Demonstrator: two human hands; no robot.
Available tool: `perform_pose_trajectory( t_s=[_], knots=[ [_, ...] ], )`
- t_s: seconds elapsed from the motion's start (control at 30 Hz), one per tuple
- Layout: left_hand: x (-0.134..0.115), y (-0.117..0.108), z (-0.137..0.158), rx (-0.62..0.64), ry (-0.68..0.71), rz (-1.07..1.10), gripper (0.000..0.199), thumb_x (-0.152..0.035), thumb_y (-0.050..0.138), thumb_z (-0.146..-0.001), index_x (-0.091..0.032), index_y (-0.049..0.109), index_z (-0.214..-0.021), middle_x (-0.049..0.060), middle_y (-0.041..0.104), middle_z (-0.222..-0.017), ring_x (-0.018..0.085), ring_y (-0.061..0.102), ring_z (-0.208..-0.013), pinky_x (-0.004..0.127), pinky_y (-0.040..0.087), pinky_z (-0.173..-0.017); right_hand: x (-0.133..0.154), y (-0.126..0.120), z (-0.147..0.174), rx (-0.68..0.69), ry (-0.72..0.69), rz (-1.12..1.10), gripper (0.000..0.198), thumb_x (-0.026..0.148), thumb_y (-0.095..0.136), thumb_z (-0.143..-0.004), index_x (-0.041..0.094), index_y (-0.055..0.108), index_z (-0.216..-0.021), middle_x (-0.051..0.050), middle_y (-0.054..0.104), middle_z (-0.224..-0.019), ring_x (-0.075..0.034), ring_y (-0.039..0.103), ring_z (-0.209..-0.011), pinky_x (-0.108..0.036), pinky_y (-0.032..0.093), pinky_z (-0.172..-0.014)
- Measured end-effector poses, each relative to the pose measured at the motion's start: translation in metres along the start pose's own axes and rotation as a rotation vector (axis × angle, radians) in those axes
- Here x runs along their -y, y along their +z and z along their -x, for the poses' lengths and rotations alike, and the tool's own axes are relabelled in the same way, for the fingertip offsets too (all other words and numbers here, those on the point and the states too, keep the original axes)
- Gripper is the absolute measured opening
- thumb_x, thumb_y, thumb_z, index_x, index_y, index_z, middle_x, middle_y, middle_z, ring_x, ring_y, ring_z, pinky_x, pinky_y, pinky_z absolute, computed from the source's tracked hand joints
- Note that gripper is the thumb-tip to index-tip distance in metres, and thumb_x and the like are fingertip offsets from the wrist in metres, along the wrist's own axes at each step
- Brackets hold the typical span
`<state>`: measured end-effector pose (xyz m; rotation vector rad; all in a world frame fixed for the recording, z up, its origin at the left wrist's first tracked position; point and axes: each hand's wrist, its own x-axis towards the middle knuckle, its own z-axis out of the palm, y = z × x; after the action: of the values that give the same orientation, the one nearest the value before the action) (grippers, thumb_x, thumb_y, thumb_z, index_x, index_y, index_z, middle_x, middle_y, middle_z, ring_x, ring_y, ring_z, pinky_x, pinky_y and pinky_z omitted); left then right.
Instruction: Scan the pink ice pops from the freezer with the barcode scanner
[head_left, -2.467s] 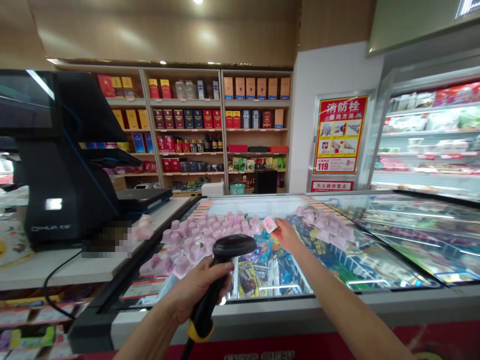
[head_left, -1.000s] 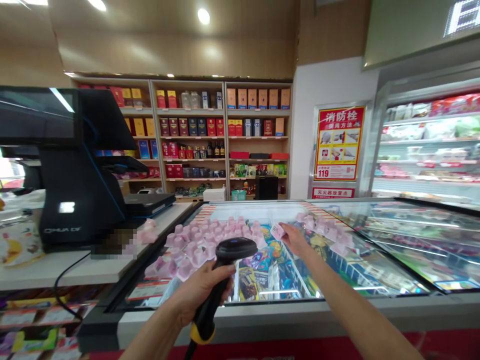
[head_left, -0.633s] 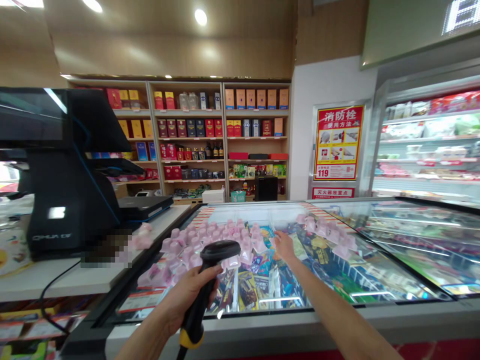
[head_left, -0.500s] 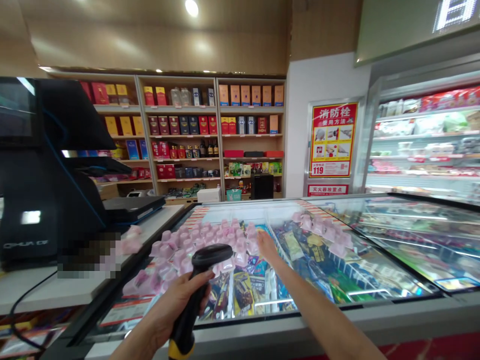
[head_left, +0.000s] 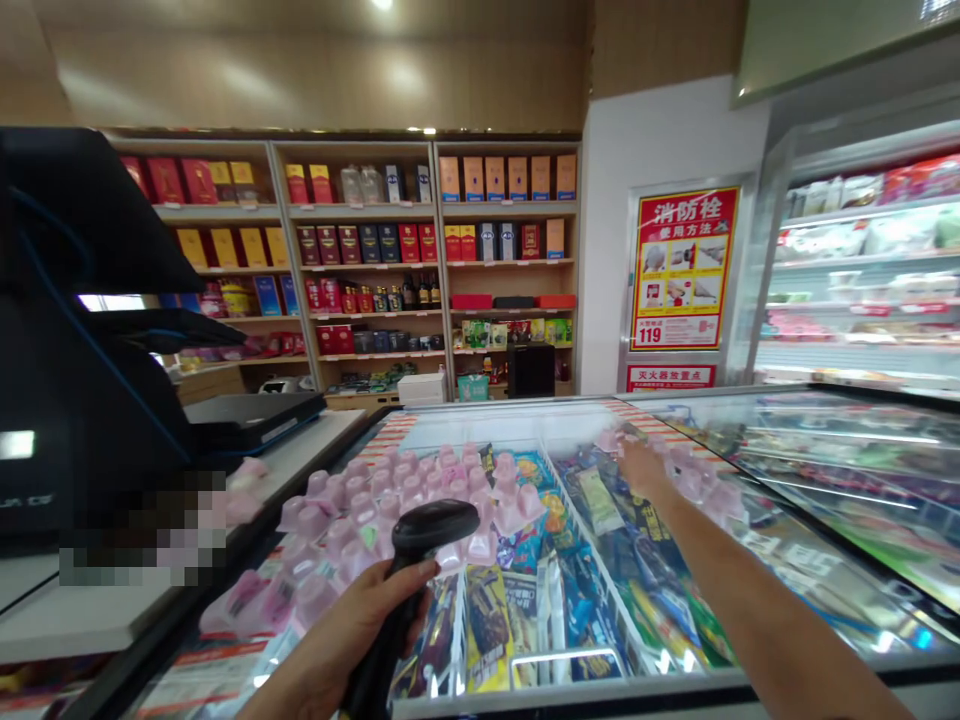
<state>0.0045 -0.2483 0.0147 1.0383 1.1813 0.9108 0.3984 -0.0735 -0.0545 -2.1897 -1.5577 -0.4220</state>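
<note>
My left hand (head_left: 390, 600) is wrapped round the handle of a black barcode scanner (head_left: 435, 522), its head tilted up over the freezer's glass top. Under and behind the scanner lie many pink translucent cup-shaped plastic pieces (head_left: 409, 480), spread over the glass. My right hand (head_left: 639, 462) stretches far forward to the right, at a second row of the pink pieces (head_left: 701, 478). That hand is small and blurred, so its fingers and anything in them cannot be made out. Beneath the glass show colourful ice cream wrappers (head_left: 487, 625) in wire-divided compartments.
A black checkout machine (head_left: 97, 320) stands on the white counter (head_left: 90, 615) at left, near a blurred-out patch. Shelves of boxed bottles (head_left: 367, 245) line the back wall, beside a red fire hydrant notice (head_left: 681, 270). An open chilled display (head_left: 870, 270) is at far right.
My right hand has moved right, from the large group of pink pieces to the row on the right. The left hand still holds the scanner. The view has shifted slightly.
</note>
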Motion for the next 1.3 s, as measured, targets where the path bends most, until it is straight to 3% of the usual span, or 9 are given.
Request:
perform_pose_trajectory(
  t_s=[0.17, 0.27, 0.43, 0.53, 0.67, 0.87, 1.1, 1.2, 1.3],
  knots=[
    [-0.003, 0.008, -0.002, 0.041, 0.005, 0.007, 0.029, -0.040, 0.061, -0.060, -0.015, 0.047, -0.064, -0.003, 0.051, -0.052, 0.006, 0.045, -0.041, 0.017, 0.035, -0.040, 0.018, 0.002, 0.015, 0.031, -0.147, -0.126, 0.025, 0.014, 0.043, -0.070, 0.013, 0.057, -0.091, -0.014, 0.056, -0.095, -0.023, 0.049, -0.093, -0.033, 0.034, -0.079],
    [-0.004, 0.009, 0.003, 0.078, 0.041, -0.001, 0.028, -0.039, 0.060, -0.061, -0.015, 0.047, -0.063, -0.003, 0.051, -0.053, 0.006, 0.045, -0.042, 0.017, 0.035, -0.040, 0.038, -0.004, 0.032, 0.064, -0.088, -0.561, 0.024, 0.017, 0.045, -0.068, 0.014, 0.059, -0.087, -0.009, 0.060, -0.085, -0.019, 0.053, -0.083, -0.030, 0.036, -0.076],
    [-0.008, 0.012, 0.017, 0.132, 0.068, -0.019, 0.027, -0.039, 0.057, -0.064, -0.015, 0.047, -0.059, -0.003, 0.049, -0.049, 0.006, 0.044, -0.040, 0.017, 0.034, -0.039, 0.082, -0.028, 0.060, 0.328, 0.141, -1.542, 0.026, 0.033, 0.052, -0.063, 0.018, 0.058, -0.084, 0.000, 0.058, -0.061, -0.013, 0.051, -0.057, -0.026, 0.038, -0.056],
    [-0.009, 0.012, 0.024, 0.167, 0.084, -0.037, 0.027, -0.039, 0.055, -0.065, -0.014, 0.047, -0.059, -0.003, 0.049, -0.047, 0.005, 0.043, -0.039, 0.017, 0.034, -0.039, 0.103, -0.043, 0.071, 0.439, 0.112, -1.791, 0.027, 0.033, 0.059, -0.056, 0.018, 0.059, -0.078, 0.001, 0.058, -0.059, -0.012, 0.051, -0.056, -0.025, 0.037, -0.053],
    [-0.009, 0.009, 0.028, 0.131, 0.100, -0.025, 0.024, -0.037, 0.057, -0.064, -0.015, 0.047, -0.061, -0.003, 0.050, -0.050, 0.005, 0.044, -0.039, 0.017, 0.034, -0.039, 0.112, -0.043, 0.068, 0.333, 0.159, -1.607, 0.031, 0.034, 0.055, -0.058, 0.018, 0.059, -0.085, 0.001, 0.059, -0.061, -0.012, 0.051, -0.055, -0.025, 0.039, -0.055],
    [-0.011, 0.005, 0.021, 0.001, 0.109, -0.004, 0.024, -0.036, 0.058, -0.063, -0.015, 0.049, -0.065, -0.004, 0.050, -0.049, 0.005, 0.043, -0.039, 0.016, 0.033, -0.038, 0.110, -0.009, 0.051, -0.053, 0.107, -0.895, 0.024, 0.022, 0.047, -0.063, 0.017, 0.061, -0.082, -0.007, 0.064, -0.080, -0.021, 0.056, -0.080, -0.032, 0.040, -0.073],
    [-0.020, 0.006, -0.010, 0.017, 0.124, -0.008, 0.025, -0.038, 0.057, -0.063, -0.014, 0.049, -0.064, -0.004, 0.049, -0.050, 0.005, 0.044, -0.040, 0.017, 0.033, -0.039, 0.127, 0.016, 0.045, 0.081, -0.104, -0.821, 0.025, 0.024, 0.045, -0.069, 0.017, 0.059, -0.089, -0.007, 0.064, -0.081, -0.019, 0.058, -0.077, -0.030, 0.042, -0.072],
    [-0.022, 0.004, -0.023, 0.002, 0.104, 0.007, 0.025, -0.038, 0.059, -0.062, -0.014, 0.050, -0.066, -0.004, 0.050, -0.051, 0.006, 0.045, -0.042, 0.018, 0.034, -0.041, 0.107, 0.009, 0.021, -0.026, -0.122, -0.703, 0.024, 0.024, 0.042, -0.071, 0.023, 0.057, -0.090, -0.006, 0.063, -0.084, -0.018, 0.058, -0.076, -0.031, 0.042, -0.073],
    [-0.020, 0.001, -0.034, -0.043, 0.109, 0.023, 0.025, -0.038, 0.058, -0.062, -0.015, 0.049, -0.066, -0.004, 0.050, -0.050, 0.005, 0.044, -0.041, 0.017, 0.033, -0.040, 0.063, 0.009, -0.014, -0.134, -0.118, -0.500, 0.032, 0.018, 0.041, -0.071, 0.015, 0.053, -0.100, -0.014, 0.057, -0.097, -0.025, 0.050, -0.096, -0.040, 0.033, -0.084]
  ],
)
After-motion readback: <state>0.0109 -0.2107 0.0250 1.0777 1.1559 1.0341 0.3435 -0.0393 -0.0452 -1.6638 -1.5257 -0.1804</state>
